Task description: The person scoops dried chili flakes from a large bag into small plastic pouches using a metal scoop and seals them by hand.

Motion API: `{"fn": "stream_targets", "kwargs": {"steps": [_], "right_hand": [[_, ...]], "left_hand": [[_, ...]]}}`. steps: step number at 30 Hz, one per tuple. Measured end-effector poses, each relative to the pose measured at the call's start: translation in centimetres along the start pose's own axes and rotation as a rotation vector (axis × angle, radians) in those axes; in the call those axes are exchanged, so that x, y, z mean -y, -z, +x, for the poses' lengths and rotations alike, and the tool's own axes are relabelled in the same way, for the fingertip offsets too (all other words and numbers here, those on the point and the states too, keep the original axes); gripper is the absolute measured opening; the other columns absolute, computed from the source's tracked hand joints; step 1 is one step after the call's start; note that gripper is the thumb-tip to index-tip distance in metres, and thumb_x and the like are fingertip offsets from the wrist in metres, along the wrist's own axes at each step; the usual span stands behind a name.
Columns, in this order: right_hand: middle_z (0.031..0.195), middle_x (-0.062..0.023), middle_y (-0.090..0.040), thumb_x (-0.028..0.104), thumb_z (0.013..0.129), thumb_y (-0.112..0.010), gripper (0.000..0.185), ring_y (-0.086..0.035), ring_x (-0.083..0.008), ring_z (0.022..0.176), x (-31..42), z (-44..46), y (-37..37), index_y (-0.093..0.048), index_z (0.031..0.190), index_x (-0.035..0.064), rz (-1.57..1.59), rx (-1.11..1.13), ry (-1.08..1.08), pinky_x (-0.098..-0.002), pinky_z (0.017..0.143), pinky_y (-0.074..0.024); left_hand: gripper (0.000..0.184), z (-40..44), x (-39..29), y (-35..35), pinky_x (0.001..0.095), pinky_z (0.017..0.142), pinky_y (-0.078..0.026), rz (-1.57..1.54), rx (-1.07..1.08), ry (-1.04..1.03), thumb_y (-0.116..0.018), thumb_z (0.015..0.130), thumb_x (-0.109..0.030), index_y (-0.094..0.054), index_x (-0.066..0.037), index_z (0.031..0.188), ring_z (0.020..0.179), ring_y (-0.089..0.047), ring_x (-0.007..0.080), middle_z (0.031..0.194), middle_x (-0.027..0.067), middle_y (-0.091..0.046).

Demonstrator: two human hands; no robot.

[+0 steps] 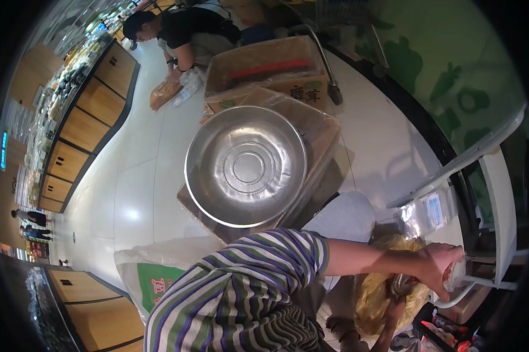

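My left hand (440, 265) reaches out at the right, at the end of a bare arm with a striped sleeve. Its fingers and thumb are curled around a small pale, see-through item (456, 271) by the white metal frame. Below the left forearm lies a crumpled yellow plastic bag (371, 302) with brownish contents. My right hand (395, 311) is low against this bag, its fingers largely hidden. A flat clear plastic package (431, 212) lies above the left hand.
A round metal basin (247, 167) rests on a plastic-covered carton at centre. Behind it stands an open cardboard box (267, 73). A crouching person (197, 35) handles a brown bag (166, 92) at the upper left. Wooden display counters (85, 126) line the left. A white-framed cart (499, 205) stands right.
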State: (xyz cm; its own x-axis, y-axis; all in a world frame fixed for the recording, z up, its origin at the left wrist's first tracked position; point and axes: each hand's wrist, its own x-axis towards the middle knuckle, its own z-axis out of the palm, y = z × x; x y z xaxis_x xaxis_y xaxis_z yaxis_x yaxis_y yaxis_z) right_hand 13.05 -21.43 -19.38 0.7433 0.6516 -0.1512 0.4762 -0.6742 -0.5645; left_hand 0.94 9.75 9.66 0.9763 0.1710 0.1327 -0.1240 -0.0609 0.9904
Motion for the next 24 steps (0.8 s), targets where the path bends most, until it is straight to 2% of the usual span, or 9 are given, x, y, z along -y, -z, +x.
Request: {"fn": "stream_targets", "kwargs": {"steps": [1, 3, 6, 11, 14, 18, 20, 21, 24], "right_hand": [[0.102, -0.0319, -0.063, 0.018, 0.082, -0.057, 0.039, -0.058, -0.0494, 0.102, 0.8, -0.7, 1.0, -0.06, 0.115, -0.0028, 0.06, -0.006, 0.063, -0.0486, 0.084, -0.0456], [0.095, -0.03, -0.064, 0.016, 0.083, -0.056, 0.034, -0.06, -0.0482, 0.094, 1.6, -1.9, 2.0, -0.061, 0.111, -0.0037, -0.005, -0.085, 0.068, -0.0472, 0.08, -0.0472], [0.086, -0.0265, -0.066, 0.015, 0.087, -0.054, 0.03, -0.065, -0.0375, 0.08, 0.3, -3.3, 2.9, -0.062, 0.107, -0.0053, -0.001, -0.003, 0.033, -0.0425, 0.072, -0.0491], [0.094, -0.0256, -0.066, 0.02, 0.09, -0.054, 0.035, -0.063, -0.0299, 0.083, 2.0, -6.2, 5.1, -0.06, 0.115, -0.0047, 0.075, 0.014, 0.012, -0.0405, 0.075, -0.0486], [0.102, -0.0235, -0.066, 0.021, 0.093, -0.052, 0.037, -0.062, -0.0266, 0.087, 7.0, -7.4, 7.9, -0.058, 0.121, -0.0028, 0.033, 0.112, -0.143, -0.0383, 0.08, -0.0482], [0.107, -0.0273, -0.065, 0.016, 0.087, -0.056, 0.038, -0.061, -0.0439, 0.104, 3.9, -9.0, 8.1, -0.059, 0.122, 0.0014, 0.011, -0.024, -0.097, -0.045, 0.084, -0.05], [0.101, -0.0279, -0.065, 0.017, 0.085, -0.059, 0.034, -0.062, -0.0458, 0.097, 3.4, -9.3, 8.2, -0.06, 0.115, 0.001, -0.084, -0.108, -0.009, -0.0468, 0.079, -0.0496], [0.095, -0.0294, -0.064, 0.016, 0.085, -0.06, 0.033, -0.063, -0.0462, 0.09, 5.6, -9.3, 9.2, -0.059, 0.114, 0.0001, -0.056, -0.043, -0.141, -0.0454, 0.075, -0.0495], [0.08, -0.0287, -0.059, 0.014, 0.083, -0.061, 0.021, -0.058, -0.0482, 0.077, 6.1, -9.6, 9.6, -0.056, 0.097, -0.0017, 0.001, -0.119, -0.153, -0.0471, 0.064, -0.0457]], "left_hand": [[0.096, 0.1, 0.4, -0.3, 0.0388, 0.088, -0.048, -0.001, 0.007, 0.001, -0.091, 0.046, -0.045, -0.048, 0.003, 0.117, 0.099, -0.06, 0.0338, 0.102, 0.0188, -0.061], [0.089, 0.5, 1.5, -1.0, 0.0347, 0.064, -0.051, 0.065, -0.129, -0.163, -0.093, 0.046, -0.038, -0.046, 0.004, 0.109, 0.068, -0.065, 0.0244, 0.072, 0.0075, -0.063], [0.09, 0.9, 2.1, -1.8, 0.0344, 0.063, -0.052, 0.023, -0.138, -0.188, -0.093, 0.047, -0.039, -0.047, 0.006, 0.11, 0.067, -0.065, 0.0239, 0.071, 0.0087, -0.064], [0.083, 2.0, 3.2, -3.4, 0.0296, 0.061, -0.051, -0.293, -0.103, -0.02, -0.095, 0.051, -0.037, -0.051, 0.003, 0.109, 0.066, -0.063, 0.0181, 0.073, 0.0065, -0.064], [0.073, 3.7, 6.9, -6.0, 0.0256, 0.059, -0.047, -0.371, -0.275, -0.051, -0.095, 0.056, -0.034, -0.056, -0.004, 0.109, 0.068, -0.057, 0.012, 0.074, 0.0017, -0.06], [0.056, 1.9, 3.3, -4.1, 0.0241, 0.059, -0.045, -0.429, -0.133, 0.101, -0.088, 0.069, -0.024, -0.057, -0.006, 0.113, 0.07, -0.055, 0.0073, 0.078, -0.0005, -0.056], [0.057, 2.7, 6.2, -4.5, 0.0216, 0.059, -0.045, -0.401, -0.1, -0.005, -0.087, 0.071, -0.019, -0.054, -0.003, 0.115, 0.07, -0.054, 0.0054, 0.081, -0.0015, -0.056], [0.061, 2.9, 7.2, -4.5, 0.0237, 0.058, -0.047, -0.386, -0.119, -0.095, -0.09, 0.066, -0.029, -0.055, -0.001, 0.107, 0.068, -0.058, 0.0066, 0.074, 0.0002, -0.059], [0.066, 2.9, 7.9, -3.8, 0.0251, 0.061, -0.05, -0.179, -0.115, -0.113, -0.089, 0.067, -0.027, -0.052, 0.003, 0.113, 0.07, -0.062, 0.0108, 0.084, 0.007, -0.061]]}}
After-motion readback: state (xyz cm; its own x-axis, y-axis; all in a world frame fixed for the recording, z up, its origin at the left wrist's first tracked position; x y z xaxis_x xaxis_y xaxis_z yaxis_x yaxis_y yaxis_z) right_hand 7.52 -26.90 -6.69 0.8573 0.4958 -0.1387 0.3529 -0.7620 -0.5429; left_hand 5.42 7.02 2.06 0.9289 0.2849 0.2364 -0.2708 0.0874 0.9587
